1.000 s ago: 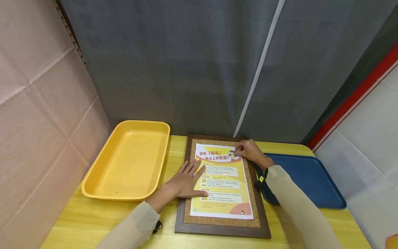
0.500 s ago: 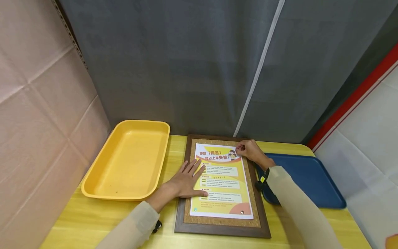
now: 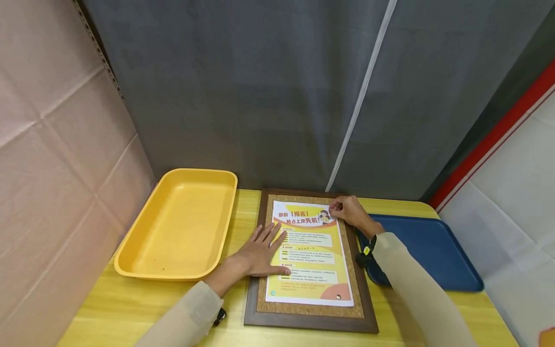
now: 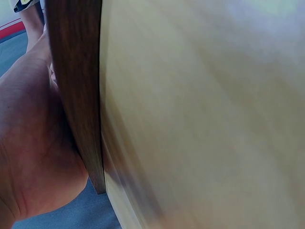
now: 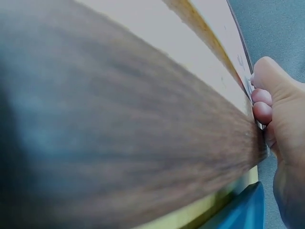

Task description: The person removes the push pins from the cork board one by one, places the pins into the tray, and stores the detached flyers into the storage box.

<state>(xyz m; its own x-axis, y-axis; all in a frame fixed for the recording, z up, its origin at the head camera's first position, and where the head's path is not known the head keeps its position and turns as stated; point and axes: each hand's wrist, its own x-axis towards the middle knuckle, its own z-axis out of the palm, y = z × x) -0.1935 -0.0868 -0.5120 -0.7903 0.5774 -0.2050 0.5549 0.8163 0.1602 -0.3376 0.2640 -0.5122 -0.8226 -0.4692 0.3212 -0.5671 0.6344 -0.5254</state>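
A yellow and white printed poster (image 3: pixel 310 284) lies on a cork board (image 3: pixel 312 310) with a dark wooden frame (image 3: pixel 310 320). My left hand (image 3: pixel 260 255) rests with fingers spread on the poster's left side, its heel over the frame edge. At the poster's top right corner, my right hand (image 3: pixel 344 210) pinches with thumb and fingertips what looks like a small push pin, mostly hidden by the fingers. The right wrist view shows these curled fingers (image 5: pixel 262 112) low over the frame. A teal pin (image 3: pixel 272 293) sits in the lower left corner, a metallic pin (image 3: pixel 338 296) in the lower right.
Left of the board is a yellow tray (image 3: pixel 178 226). A blue tray (image 3: pixel 425 250) lies to the right, partly behind the right forearm. A grey curtain (image 3: pixel 260 96) stands behind the wood-patterned table (image 3: pixel 130 308).
Hardly anything differs. The right fingertips shift very slightly at the poster's top right corner, while the left hand stays in place.
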